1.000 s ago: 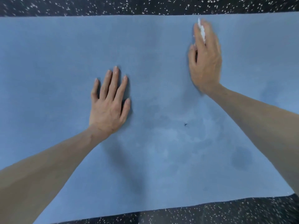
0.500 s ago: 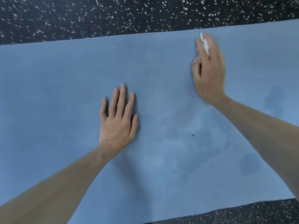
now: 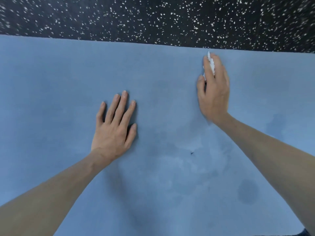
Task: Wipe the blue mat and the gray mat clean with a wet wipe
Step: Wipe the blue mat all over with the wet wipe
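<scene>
The blue mat fills most of the view, with darker damp patches and a tiny dark speck on its right half. My right hand presses a crumpled white wet wipe onto the mat close to its far edge. The wipe pokes out between my curled fingers. My left hand lies flat on the mat, fingers straight and spread, left of the right hand. No gray mat is in view.
Black floor with white speckles runs beyond the mat's far edge. A sliver of the same floor shows at the bottom right corner.
The view has tilted up, so more speckled floor shows beyond the mat. Both hands keep roughly their places on the mat, the right one still by the far edge.
</scene>
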